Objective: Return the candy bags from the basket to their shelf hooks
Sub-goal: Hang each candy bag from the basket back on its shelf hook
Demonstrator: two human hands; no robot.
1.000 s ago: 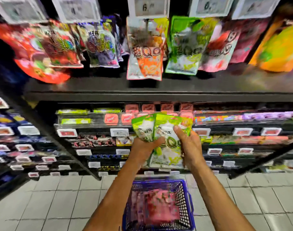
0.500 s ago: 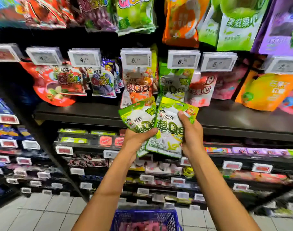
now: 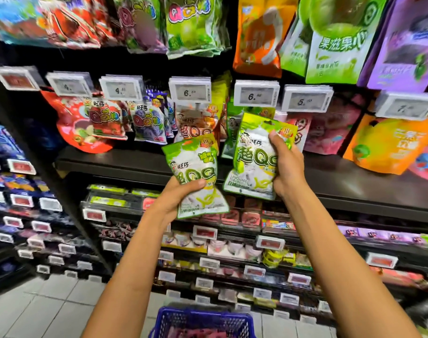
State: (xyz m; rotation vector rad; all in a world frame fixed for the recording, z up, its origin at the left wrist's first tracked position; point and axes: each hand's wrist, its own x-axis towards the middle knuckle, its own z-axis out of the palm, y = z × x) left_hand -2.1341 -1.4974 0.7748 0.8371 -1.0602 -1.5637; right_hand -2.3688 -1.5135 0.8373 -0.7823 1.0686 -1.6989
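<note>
Black shelves [image 3: 135, 164], grey floor tiles [image 3: 61, 301]; left hand [image 3: 176, 198] grips one candy bag [image 3: 195, 167], right hand [image 3: 286, 172] another bag [image 3: 252, 162]

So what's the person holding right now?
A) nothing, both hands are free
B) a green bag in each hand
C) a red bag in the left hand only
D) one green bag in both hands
B: the left hand grips one green bag and the right hand grips a second green bag, both raised in front of the shelf.
</note>
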